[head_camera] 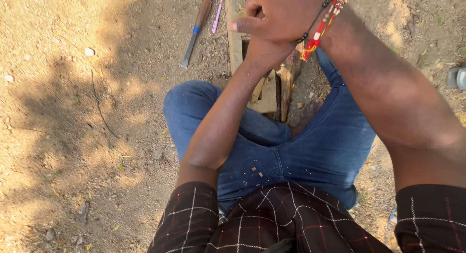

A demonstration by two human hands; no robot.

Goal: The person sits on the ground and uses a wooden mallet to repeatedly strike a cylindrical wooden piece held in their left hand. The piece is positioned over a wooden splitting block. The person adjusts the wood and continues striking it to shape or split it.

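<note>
On the far left, brown dirt ground (63, 136) is lying in patchy sun and shade, with small stones and dry bits on it. A little to the right, near the top, a chisel (195, 32) with a brown wooden handle, a blue ring and a grey metal blade is lying flat on the dirt. No hand is touching it. Just beside it, a thin pink stick (218, 12) is lying on the ground too.

Next, a wooden plank (236, 34) is lying on the ground in front of the person, running away from them. Rough, split pieces of wood (285, 85) are sitting by its near end, between the knees.

The person is sitting in blue jeans (272, 151) with tiny wood chips on them, and is wearing a dark checked shirt (272, 219).

The left arm is reaching up the middle, over the plank. The left hand (262, 51) is mostly hiding under the other hand, so I cannot tell if it is spread or squeezed.

The right hand (276, 15) is sitting on top of the left one, right above the plank. Its fingers are curling in like a fist, with the thumb poking out to the left. I cannot tell if anything is inside it. A red thread band with beads (323, 27) is going round the right wrist.

At the far right edge, a grey sandal (457, 78) is lying on the dirt.
</note>
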